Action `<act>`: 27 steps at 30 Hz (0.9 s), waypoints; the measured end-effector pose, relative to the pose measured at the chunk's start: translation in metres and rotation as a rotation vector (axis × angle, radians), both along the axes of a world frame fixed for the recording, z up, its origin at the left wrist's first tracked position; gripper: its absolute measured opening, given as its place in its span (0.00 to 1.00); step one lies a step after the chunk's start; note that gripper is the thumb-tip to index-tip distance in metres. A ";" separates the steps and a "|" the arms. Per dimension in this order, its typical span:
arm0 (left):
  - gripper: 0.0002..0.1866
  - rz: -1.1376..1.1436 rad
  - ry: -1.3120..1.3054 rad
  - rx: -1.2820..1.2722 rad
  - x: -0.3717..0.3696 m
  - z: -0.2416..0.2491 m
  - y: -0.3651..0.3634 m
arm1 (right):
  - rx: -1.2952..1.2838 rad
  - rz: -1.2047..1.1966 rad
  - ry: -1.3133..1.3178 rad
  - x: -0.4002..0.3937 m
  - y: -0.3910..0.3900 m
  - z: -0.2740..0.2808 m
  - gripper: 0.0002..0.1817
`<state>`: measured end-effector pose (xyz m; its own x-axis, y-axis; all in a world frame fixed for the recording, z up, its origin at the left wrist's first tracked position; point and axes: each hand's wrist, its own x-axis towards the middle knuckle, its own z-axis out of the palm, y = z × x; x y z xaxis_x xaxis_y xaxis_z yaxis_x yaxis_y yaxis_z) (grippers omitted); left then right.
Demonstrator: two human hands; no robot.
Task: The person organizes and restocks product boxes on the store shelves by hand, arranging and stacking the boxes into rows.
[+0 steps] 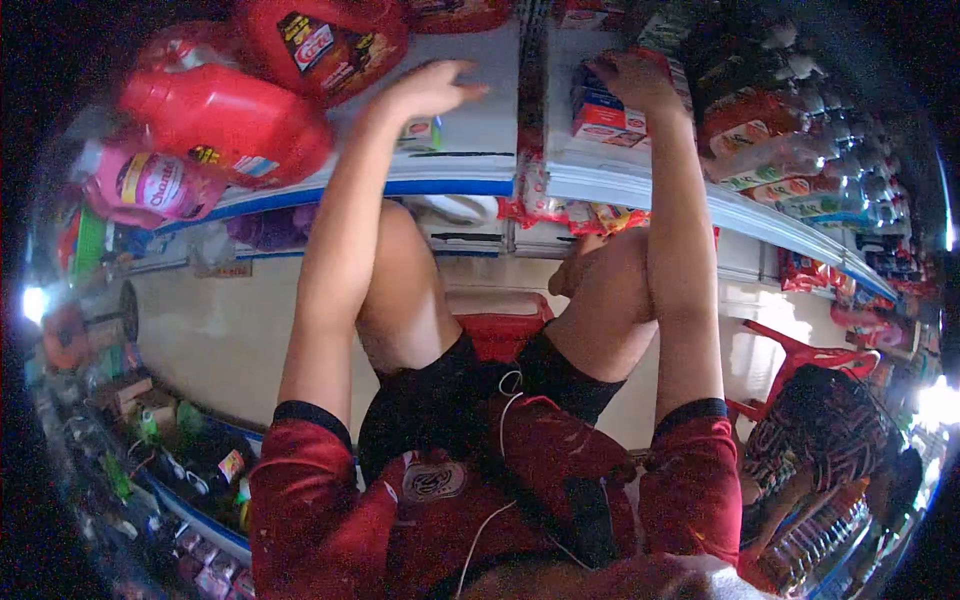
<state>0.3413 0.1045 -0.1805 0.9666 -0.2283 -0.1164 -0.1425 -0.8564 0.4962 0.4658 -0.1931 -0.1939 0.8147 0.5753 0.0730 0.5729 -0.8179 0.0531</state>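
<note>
Both my arms reach forward over a store shelf (pixel 450 187) with a blue front edge. My left hand (pixel 430 90) is over the left part of the shelf, fingers apart and holding nothing, with a small green and white item (pixel 421 133) just below it. Large red jugs (pixel 235 125) lie to its left. My right hand (pixel 640 82) is at the blue, white and red boxes (pixel 608 118) on the right part, its fingers over their top; blur and angle hide whether it grips one.
Rows of bottles (pixel 765 135) stand at the right. A pink bottle (pixel 155 182) is at the far left. Below are a red stool (pixel 495 325), a red chair (pixel 790 360) and another person (pixel 825 430) at the lower right. Packets (pixel 610 217) lie on a lower shelf.
</note>
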 end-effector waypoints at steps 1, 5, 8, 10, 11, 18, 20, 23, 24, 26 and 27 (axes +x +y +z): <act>0.37 0.036 0.057 0.021 -0.007 0.010 0.015 | 0.003 0.008 0.005 0.000 0.004 -0.003 0.25; 0.36 0.111 0.128 0.010 -0.034 0.023 0.053 | 0.151 0.157 -0.027 -0.023 0.034 0.012 0.23; 0.37 0.093 0.203 -0.010 -0.030 -0.014 0.089 | 0.112 0.334 0.054 -0.039 0.085 0.012 0.21; 0.32 0.154 0.119 -0.055 -0.028 -0.040 0.104 | 0.398 0.648 0.042 -0.063 0.105 0.001 0.19; 0.32 0.150 0.123 -0.054 -0.028 -0.039 0.103 | 0.396 0.634 0.150 -0.079 0.118 0.003 0.20; 0.20 0.117 -0.106 -0.097 -0.011 -0.032 0.084 | 0.395 0.442 0.246 -0.119 0.142 0.010 0.23; 0.18 0.101 -0.187 -0.050 -0.006 -0.029 0.076 | 0.426 0.428 0.239 -0.114 0.141 0.005 0.23; 0.17 0.105 -0.244 0.035 -0.001 -0.034 0.065 | 0.455 0.368 0.247 -0.105 0.143 -0.006 0.23; 0.16 0.132 -0.300 0.034 0.001 -0.035 0.061 | 0.456 0.323 0.259 -0.106 0.142 -0.004 0.24; 0.16 0.155 -0.362 0.037 0.007 -0.034 0.052 | 0.518 0.309 0.293 -0.104 0.141 0.001 0.25; 0.16 0.194 -0.369 0.034 0.009 -0.034 0.045 | 0.580 0.299 0.332 -0.103 0.141 0.001 0.25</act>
<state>0.3500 0.1498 -0.2148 0.9696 -0.0400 0.2414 -0.1399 -0.9001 0.4126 0.3632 -0.0523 -0.1930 0.6610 0.7203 0.2102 0.6869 -0.4680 -0.5560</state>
